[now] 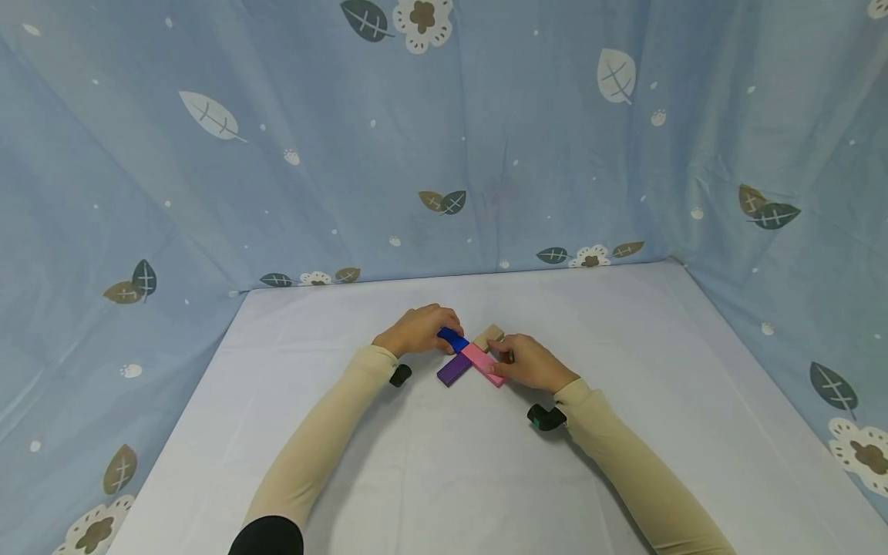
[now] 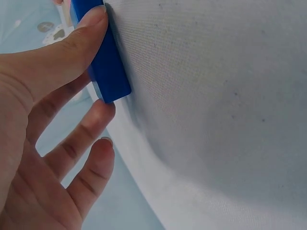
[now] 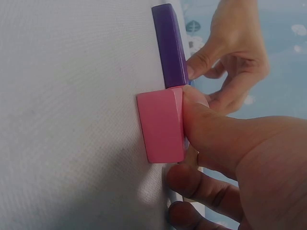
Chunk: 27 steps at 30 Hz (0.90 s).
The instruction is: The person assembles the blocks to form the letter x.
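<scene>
In the head view, four coloured blocks lie in an X on the white table. My left hand pinches the blue block at the upper left arm of the X, thumb on one face and fingers behind. Opposite it, the pink block is between the thumb and fingers of my right hand. The purple block forms the lower left arm. A plain wooden block makes the upper right arm, partly hidden by the right fingers in the right wrist view.
A white cloth covers the table all around the blocks. Behind it and along both sides hangs a blue curtain with leaf and flower prints. Dark wrist devices sit below both hands.
</scene>
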Tool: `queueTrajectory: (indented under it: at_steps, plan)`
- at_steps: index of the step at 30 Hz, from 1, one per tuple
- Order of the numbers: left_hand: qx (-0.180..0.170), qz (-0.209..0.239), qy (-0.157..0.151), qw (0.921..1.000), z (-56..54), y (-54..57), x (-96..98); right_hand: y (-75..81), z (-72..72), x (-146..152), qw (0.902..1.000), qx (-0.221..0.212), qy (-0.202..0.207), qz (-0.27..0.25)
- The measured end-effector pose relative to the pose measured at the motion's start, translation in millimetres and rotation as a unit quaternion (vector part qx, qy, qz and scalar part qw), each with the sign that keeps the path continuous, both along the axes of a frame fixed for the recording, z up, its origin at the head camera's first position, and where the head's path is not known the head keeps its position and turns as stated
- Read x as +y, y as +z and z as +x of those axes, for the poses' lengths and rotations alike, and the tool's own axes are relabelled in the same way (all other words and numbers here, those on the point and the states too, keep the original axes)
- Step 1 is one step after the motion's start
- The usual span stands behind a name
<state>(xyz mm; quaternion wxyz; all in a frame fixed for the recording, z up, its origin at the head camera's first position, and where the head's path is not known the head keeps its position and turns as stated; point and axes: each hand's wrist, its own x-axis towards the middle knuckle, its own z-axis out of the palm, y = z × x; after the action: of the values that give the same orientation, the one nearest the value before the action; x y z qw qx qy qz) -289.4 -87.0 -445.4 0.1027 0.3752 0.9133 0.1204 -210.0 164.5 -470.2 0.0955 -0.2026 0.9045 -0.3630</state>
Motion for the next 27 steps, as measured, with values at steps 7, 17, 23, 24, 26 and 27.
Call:
queueTrajectory:
  at_steps: [7, 17, 23, 24, 26, 27]
  plan:
    - [-0.002, 0.005, 0.002, 1.0, 0.1, -0.6, 0.5, 1.7, 1.1, -0.1, 1.0, 0.0, 0.002, 0.002]
    - [-0.001, 0.013, 0.003, 0.9999, 0.5, -1.7, -0.4, 3.2, 1.6, -1.6, 0.9999, -0.007, -0.006, 0.013]
    - [-0.002, 0.017, 0.003, 0.9999, -0.3, -3.3, -1.8, 3.7, 1.4, -1.9, 0.9998, -0.009, -0.007, 0.014]
    - [-0.002, 0.017, 0.003, 0.9999, -0.5, -3.4, -1.9, 3.3, 1.3, -1.8, 0.9998, -0.008, -0.008, 0.014]
    - [-0.002, 0.017, 0.002, 0.9999, -0.7, -3.7, -2.2, 2.6, 1.3, -1.7, 0.9998, -0.006, -0.007, 0.016]
    - [-0.002, 0.017, 0.002, 0.9999, -0.8, -3.8, -2.3, 2.4, 1.3, -1.6, 0.9998, -0.005, -0.006, 0.016]
